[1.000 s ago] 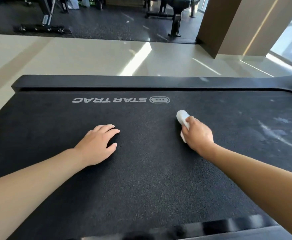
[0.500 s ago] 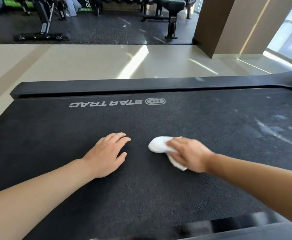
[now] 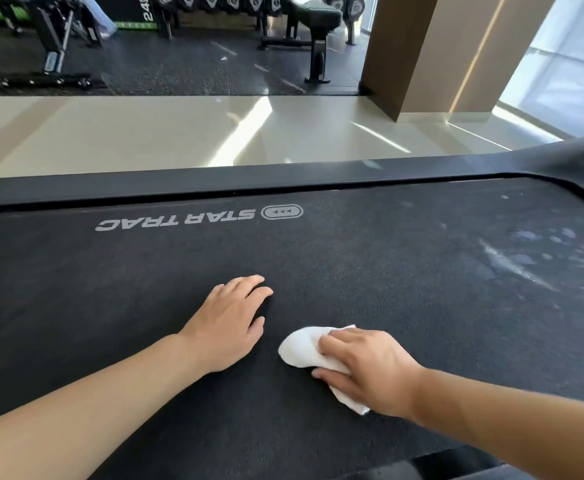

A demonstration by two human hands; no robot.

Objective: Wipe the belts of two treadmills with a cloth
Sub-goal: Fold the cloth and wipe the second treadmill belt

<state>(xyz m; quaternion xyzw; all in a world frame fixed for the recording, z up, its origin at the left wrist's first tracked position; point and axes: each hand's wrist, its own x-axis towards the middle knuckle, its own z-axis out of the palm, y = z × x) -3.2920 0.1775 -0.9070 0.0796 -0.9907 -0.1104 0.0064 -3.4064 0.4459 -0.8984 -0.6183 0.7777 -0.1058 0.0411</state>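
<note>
**White cloth held against a treadmill belt**

The lower two thirds of the frame are filled by a black treadmill belt (image 3: 370,271), on which "STAR TRAC" is printed upside down left of centre. A white cloth (image 3: 301,348) is pressed onto the belt at lower centre. It is gripped by the right hand (image 3: 366,368), whose fingers are curled over the top of it while the thumb is tucked against its near edge; a corner of cloth is seen sticking out beneath the wrist. The left hand (image 3: 228,327) is laid palm down on the belt just left of the cloth, fingers straight and close together, nothing held. Pale smears (image 3: 526,265) are seen on the belt at the right edge. A dark side rail (image 3: 214,185) is seen along the belt's far edge, with glossy beige floor (image 3: 145,133) beyond. A weight bench (image 3: 311,26) is seen at the top centre.
</note>
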